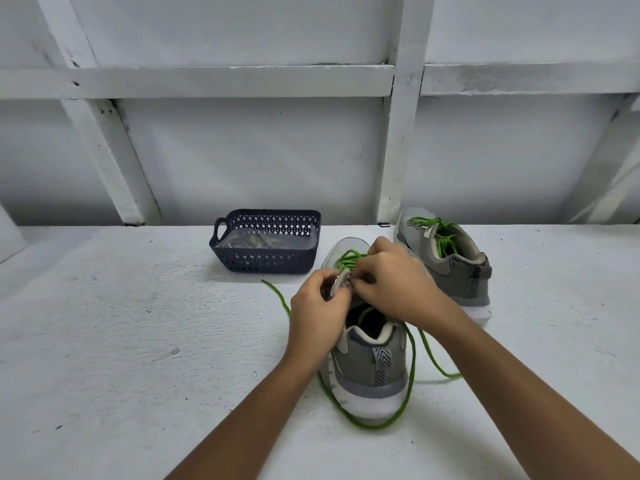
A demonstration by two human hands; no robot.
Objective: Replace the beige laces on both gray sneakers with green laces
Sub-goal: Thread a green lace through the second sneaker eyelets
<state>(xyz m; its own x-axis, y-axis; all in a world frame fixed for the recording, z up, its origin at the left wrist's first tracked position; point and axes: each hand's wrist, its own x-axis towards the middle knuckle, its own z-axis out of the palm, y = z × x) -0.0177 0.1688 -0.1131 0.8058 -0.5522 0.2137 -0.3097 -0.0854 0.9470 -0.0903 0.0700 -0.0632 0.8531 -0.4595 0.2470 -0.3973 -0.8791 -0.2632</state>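
A gray sneaker (367,368) stands in front of me, heel toward me, with a green lace (410,362) threaded through its front eyelets. The lace's loose ends trail round the heel and off to the left. My left hand (317,313) grips the sneaker's left eyelet flap and tongue. My right hand (398,282) pinches the lace at an eyelet just beside it; the fingertips hide the exact spot. A second gray sneaker (457,271) with green laces stands behind on the right.
A dark blue perforated basket (266,263) sits at the back centre of the white table (121,341), holding beige laces (252,241) in clear wrapping. A white panelled wall (242,150) rises right behind the table.
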